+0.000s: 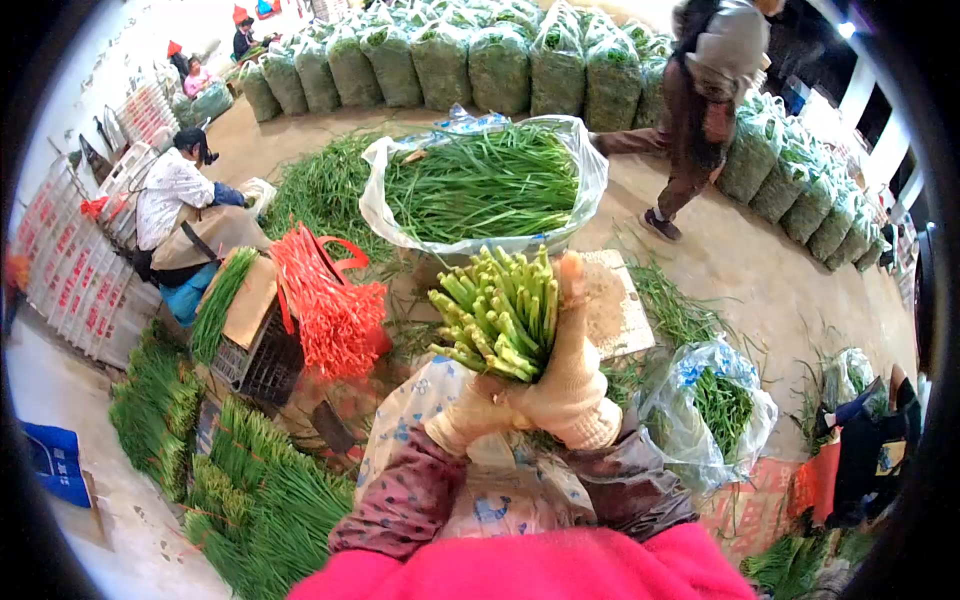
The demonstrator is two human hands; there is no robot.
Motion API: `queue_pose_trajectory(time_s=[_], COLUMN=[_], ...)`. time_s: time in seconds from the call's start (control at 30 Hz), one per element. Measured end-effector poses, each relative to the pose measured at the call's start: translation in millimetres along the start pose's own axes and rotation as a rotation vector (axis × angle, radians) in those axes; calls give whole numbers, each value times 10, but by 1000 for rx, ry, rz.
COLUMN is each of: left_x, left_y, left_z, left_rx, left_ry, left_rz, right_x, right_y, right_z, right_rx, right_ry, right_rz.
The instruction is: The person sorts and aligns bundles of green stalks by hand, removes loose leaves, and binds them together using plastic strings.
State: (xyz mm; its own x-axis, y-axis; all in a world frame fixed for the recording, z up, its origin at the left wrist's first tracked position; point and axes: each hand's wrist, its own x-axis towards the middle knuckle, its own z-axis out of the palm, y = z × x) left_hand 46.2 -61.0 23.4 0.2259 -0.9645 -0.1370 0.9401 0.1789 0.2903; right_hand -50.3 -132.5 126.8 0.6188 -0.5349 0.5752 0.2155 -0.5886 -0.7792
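Observation:
A bunch of thick green vegetable stalks [498,312] is clasped upright in front of me, its pale cut ends facing up. My left hand [475,412], in a cream knitted glove, wraps round the lower left of the bunch. On its right side my right hand [572,385], gloved the same way, presses against the stalks with a finger or thumb pointing up. The leafy ends of the bunch are hidden below my hands. Just beyond it stands a tub lined with clear plastic [372,200], heaped with long green stalks [480,185].
Red plastic tie strips [325,305] hang to the left, near a crate [260,350] bearing a board and greens. Tied bundles [270,490] lie at lower left. At right sits an open plastic bag of greens [715,410]. One person [185,195] sits left; another [700,100] walks past filled bags.

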Motion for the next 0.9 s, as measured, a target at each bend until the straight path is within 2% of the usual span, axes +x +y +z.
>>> queue_pose_trajectory(time_s=[0.03,0.07,0.1,0.17,0.27,0.3,0.37,0.47,0.5,0.63,0.7,0.73,0.8,0.9], left_x=[-6,-2,6,13,-21,-29,-35,-90,-108,-159,-133,-72,-27,-99], left_y=[27,62,79,130,160,167,187,159,158,125,108,110,85,117], left_z=[-45,-62,-89,-128,-182,-193,-224,-363,-370,-379,-445,-531,-562,-479], left_rx=[147,259,322,388,418,417,394,407,436,458,444,455,408,448], left_ry=[-73,-134,-168,-208,-221,-221,-247,-190,-182,-99,-42,-117,-206,-152], left_rz=[28,46,73,103,133,138,158,130,140,152,151,177,213,165], right_x=[8,8,60,116,130,107,44,144,141,170,173,160,163,166], right_y=[-30,-67,-162,-219,-130,-59,-92,-233,-294,-234,-204,-209,-266,-269], right_z=[-28,-46,-63,-88,-89,-56,-186,-102,-44,44,38,60,55,60], right_rx=[-19,-69,-19,-153,-52,-34,83,-186,-265,-526,-558,-622,-697,-752], right_ry=[-41,-66,-191,-285,-10,152,-25,-242,-265,-266,-371,-283,-291,-352], right_rz=[-31,74,50,80,9,-118,82,-176,-99,-246,-212,-307,-304,-320])
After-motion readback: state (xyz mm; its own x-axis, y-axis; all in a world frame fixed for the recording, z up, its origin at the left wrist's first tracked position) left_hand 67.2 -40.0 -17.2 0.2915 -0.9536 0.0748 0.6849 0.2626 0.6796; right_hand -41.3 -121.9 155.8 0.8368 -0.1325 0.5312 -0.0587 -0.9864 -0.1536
